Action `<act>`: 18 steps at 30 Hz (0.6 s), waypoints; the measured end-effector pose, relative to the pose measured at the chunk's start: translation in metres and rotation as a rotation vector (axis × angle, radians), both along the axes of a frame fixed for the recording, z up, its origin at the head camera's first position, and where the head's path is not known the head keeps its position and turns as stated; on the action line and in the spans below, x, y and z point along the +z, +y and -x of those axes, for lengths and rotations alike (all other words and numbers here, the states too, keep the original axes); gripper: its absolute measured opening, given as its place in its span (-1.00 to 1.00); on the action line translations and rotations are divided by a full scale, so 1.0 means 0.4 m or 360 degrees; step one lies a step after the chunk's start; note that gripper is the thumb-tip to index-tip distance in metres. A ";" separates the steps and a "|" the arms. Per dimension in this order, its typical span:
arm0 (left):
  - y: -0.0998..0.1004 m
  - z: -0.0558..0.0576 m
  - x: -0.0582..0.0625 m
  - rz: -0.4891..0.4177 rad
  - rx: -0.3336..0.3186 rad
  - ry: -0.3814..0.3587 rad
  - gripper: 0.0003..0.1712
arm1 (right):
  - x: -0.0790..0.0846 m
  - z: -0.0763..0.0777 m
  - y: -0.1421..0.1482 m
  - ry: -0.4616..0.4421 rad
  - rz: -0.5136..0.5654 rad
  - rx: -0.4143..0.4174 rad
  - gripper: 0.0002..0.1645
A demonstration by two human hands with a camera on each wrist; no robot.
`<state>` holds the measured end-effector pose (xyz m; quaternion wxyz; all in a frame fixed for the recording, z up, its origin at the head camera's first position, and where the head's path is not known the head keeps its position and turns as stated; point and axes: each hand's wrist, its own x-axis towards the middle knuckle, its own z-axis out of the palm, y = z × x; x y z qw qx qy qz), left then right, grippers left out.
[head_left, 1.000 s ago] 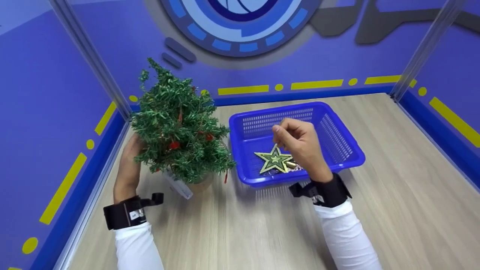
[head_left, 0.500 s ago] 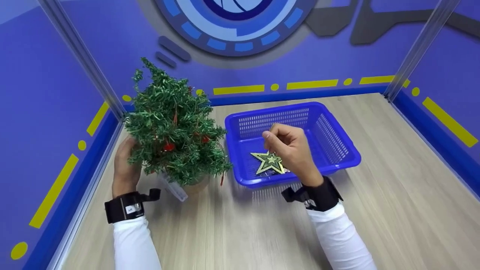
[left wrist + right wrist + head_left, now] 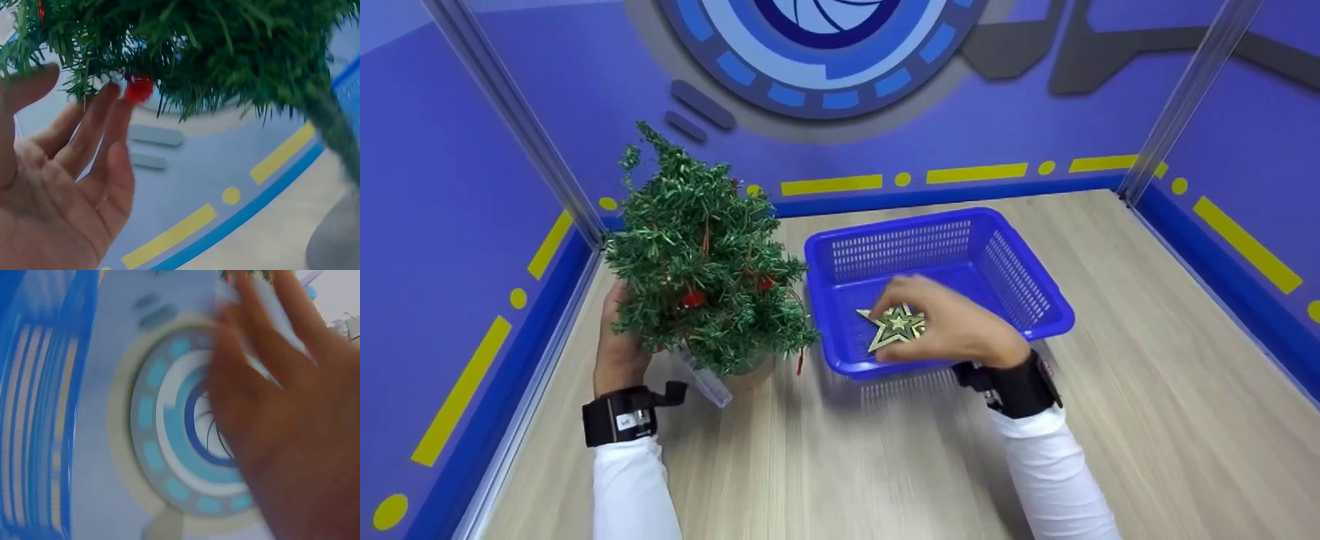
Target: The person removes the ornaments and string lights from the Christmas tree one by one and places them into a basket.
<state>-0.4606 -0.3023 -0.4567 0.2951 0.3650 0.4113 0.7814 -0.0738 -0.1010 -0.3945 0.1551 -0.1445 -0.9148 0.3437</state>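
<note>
A small green Christmas tree [image 3: 709, 255] stands on the left with red ornaments [image 3: 694, 298] among its branches. My left hand [image 3: 619, 341] is at the tree's left side; in the left wrist view its loosely bent fingers reach up to the branches beside a red ornament [image 3: 139, 90]. Over the front of a blue plastic basket [image 3: 840, 367] is my right hand [image 3: 960, 326], thumb and forefinger spread apart around a gold glitter star [image 3: 898, 324]. The star seems to lie in the basket, its right part hidden by the hand. The right wrist view is blurred.
A clear plastic piece [image 3: 709, 384] sticks out by the tree's base [image 3: 750, 375]. Blue printed panels [image 3: 840, 161] close in the wooden tabletop [image 3: 840, 465] at the back and both sides.
My right hand's thumb and forefinger, closed together before, have spread apart, and the hand has dropped lower over the star. My left hand stays by the tree. The head view has shifted slightly.
</note>
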 end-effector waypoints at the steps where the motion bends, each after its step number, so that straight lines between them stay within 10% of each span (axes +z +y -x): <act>1: 0.003 -0.004 0.000 -0.0033 -0.0014 -0.0038 -0.32 | -0.007 -0.005 -0.001 -0.0208 -0.0019 0.0013 -0.49; 5: 0.012 -0.006 0.009 -0.0122 -0.0099 -0.0107 -0.42 | -0.042 0.007 -0.017 -0.0599 -0.0038 0.0043 -0.44; 18: 0.039 0.008 0.021 -0.0142 0.0219 -0.0230 -0.77 | -0.056 0.002 -0.081 -0.0646 -0.0012 -0.0170 -0.66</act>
